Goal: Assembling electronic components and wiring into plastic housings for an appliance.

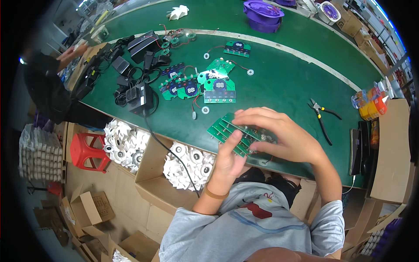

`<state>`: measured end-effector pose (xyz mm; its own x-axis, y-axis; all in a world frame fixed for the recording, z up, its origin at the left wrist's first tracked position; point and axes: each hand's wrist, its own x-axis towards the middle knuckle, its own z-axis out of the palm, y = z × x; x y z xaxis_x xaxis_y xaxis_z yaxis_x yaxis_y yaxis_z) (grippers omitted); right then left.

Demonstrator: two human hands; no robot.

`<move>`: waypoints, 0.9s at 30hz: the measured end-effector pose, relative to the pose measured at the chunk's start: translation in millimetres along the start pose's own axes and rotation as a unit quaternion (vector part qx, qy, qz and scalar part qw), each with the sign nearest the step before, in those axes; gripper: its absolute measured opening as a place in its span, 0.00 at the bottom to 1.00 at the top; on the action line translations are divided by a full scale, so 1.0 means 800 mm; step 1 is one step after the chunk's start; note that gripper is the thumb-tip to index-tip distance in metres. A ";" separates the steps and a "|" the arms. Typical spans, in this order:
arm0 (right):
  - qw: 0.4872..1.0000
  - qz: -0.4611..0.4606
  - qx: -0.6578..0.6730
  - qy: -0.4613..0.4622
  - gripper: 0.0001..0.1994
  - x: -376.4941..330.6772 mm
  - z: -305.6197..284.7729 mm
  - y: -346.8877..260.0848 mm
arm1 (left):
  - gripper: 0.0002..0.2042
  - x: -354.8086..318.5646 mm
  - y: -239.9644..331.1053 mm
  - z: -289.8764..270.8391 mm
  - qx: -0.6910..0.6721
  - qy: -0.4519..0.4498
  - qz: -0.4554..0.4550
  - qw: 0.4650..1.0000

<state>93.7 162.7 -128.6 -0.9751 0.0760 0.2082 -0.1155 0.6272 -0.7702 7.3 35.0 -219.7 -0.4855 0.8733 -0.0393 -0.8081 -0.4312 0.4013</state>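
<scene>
Several green circuit boards (221,130) are held together as a stack near the table's front edge. My left hand (230,156) closes on the stack from below, its thumb against the boards. My right hand (283,133) arches over the far side, fingers bent down onto the same boards; its palm side is hidden. Beyond my hands lies a loose pile of circuit boards (220,85) with dark digit displays. Small round discs on wires, such as one disc (205,110), lie beside that pile.
Black power adapters (140,98) with cables crowd the left. Cutting pliers (322,120) and a phone (355,150) lie right. White fan wheels (188,168) fill a carton (150,181) below the table edge. A purple housing (263,16) stands far back; another person (46,87) is at left.
</scene>
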 end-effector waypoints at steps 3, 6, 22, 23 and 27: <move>0.999 0.016 -0.034 0.023 0.22 0.001 0.009 -0.004 | 0.27 0.000 -0.004 -0.007 0.023 0.009 0.008 1.000; 0.997 0.031 -0.061 0.021 0.21 0.002 0.015 -0.014 | 0.27 -0.001 0.000 -0.011 0.002 0.033 -0.022 0.999; 0.968 0.111 -0.193 0.117 0.33 0.114 0.032 0.139 | 0.29 0.004 0.021 -0.029 -0.011 -0.022 0.045 0.999; 0.962 0.130 -0.206 0.126 0.35 0.115 0.040 0.135 | 0.29 0.002 0.023 -0.032 -0.010 -0.006 0.051 0.999; 0.965 0.137 -0.196 0.106 0.37 0.116 0.032 0.139 | 0.34 0.002 0.032 -0.031 0.032 0.041 0.073 0.996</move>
<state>-14.6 219.7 -209.9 -0.8935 0.4113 0.1802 0.2618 0.8032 -0.5350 -22.7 19.8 -232.3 -0.6239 0.7799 -0.0497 -0.7054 -0.5345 0.4655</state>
